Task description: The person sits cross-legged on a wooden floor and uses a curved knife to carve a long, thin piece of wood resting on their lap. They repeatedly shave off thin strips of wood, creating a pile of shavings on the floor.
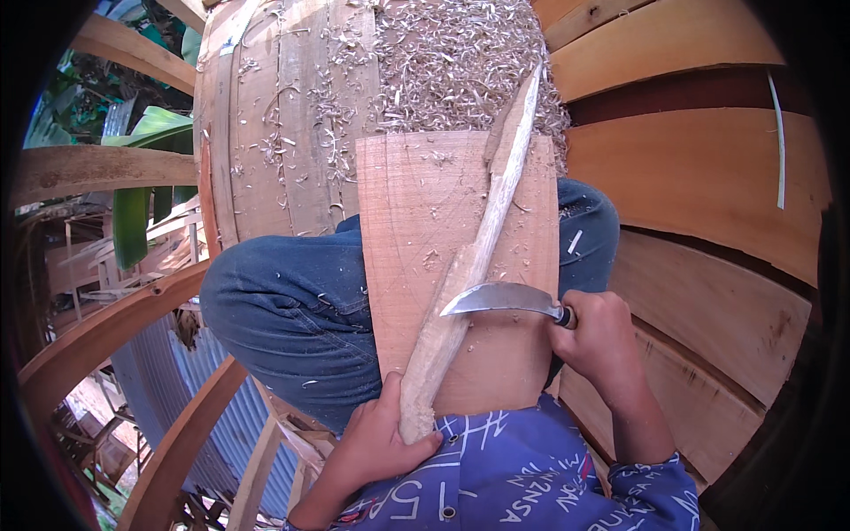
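Note:
A long, rough-hewn piece of wood (482, 234) slants across a flat wooden board (403, 203) on my lap. It tapers to a narrow, pale far end, and its thick near end rests against my shirt. My left hand (382, 438) is wrapped round that near end. My right hand (602, 336) is closed on the dark handle of a knife (500, 298) with a curved, broad blade. The blade lies across the wood with its tip pointing left. Whether the edge bites into the wood, I cannot tell.
Curly wood shavings (460, 53) lie thickly on the plank floor (305, 115) beyond the board. A plank wall (691, 186) stands close on the right. To the left runs an open slatted railing (106, 173), with leaves and corrugated metal sheets (212, 389) beyond it.

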A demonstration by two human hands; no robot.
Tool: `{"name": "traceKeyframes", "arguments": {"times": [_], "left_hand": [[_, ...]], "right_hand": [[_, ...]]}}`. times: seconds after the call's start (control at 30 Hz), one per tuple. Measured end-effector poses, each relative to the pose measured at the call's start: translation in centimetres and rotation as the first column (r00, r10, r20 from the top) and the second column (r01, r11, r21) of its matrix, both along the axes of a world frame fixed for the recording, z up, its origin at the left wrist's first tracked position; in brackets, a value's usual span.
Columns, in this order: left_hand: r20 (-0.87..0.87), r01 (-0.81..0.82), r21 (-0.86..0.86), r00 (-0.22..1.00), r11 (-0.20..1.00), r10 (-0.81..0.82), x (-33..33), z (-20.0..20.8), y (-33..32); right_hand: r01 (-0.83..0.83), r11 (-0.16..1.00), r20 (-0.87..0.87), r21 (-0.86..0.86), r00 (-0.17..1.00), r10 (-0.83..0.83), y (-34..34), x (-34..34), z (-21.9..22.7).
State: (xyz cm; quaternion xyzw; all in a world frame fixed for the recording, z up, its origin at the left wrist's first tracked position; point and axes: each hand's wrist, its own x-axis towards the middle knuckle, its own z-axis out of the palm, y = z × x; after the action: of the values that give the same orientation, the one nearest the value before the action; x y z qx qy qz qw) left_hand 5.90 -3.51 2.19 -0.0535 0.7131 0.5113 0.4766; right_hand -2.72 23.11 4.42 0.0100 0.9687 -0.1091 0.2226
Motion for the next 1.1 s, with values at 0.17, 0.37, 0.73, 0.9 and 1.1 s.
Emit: {"name": "traceKeyframes", "arguments": {"times": [0.17, 0.37, 0.73, 0.9, 1.1], "left_hand": [[0.041, 0.070, -0.054, 0.997, 0.996, -0.068, -0.9, 1.2, -0.9], [0.070, 0.028, -0.037, 0.997, 0.999, -0.025, -1.1, 1.7, -0.6], [0.035, -0.082, -0.058, 0.996, 0.995, 0.084, -0.9, 1.7, 0.9], [0.037, -0.127, -0.063, 0.991, 0.990, 0.130, -0.1, 1.2, 0.9], [-0.021, -0.121, -0.036, 0.992, 0.992, 0.121, 0.1, 1.1, 0.8]], "right_hand": [[-0.048, 0.997, 0.064, -0.060, 0.997, 0.052, -0.8, 0.6, -1.0], [-0.115, 0.982, 0.080, -0.149, 0.989, 0.127, -1.5, -0.1, -0.3], [-0.100, 0.995, -0.054, 0.025, 0.993, 0.101, 0.3, -2.3, -2.1], [-0.061, 0.994, -0.012, 0.086, 0.998, 0.062, -0.5, -2.3, -1.4], [-0.196, 0.979, -0.007, -0.046, 0.981, 0.196, -1.0, -0.7, -1.2]]}}
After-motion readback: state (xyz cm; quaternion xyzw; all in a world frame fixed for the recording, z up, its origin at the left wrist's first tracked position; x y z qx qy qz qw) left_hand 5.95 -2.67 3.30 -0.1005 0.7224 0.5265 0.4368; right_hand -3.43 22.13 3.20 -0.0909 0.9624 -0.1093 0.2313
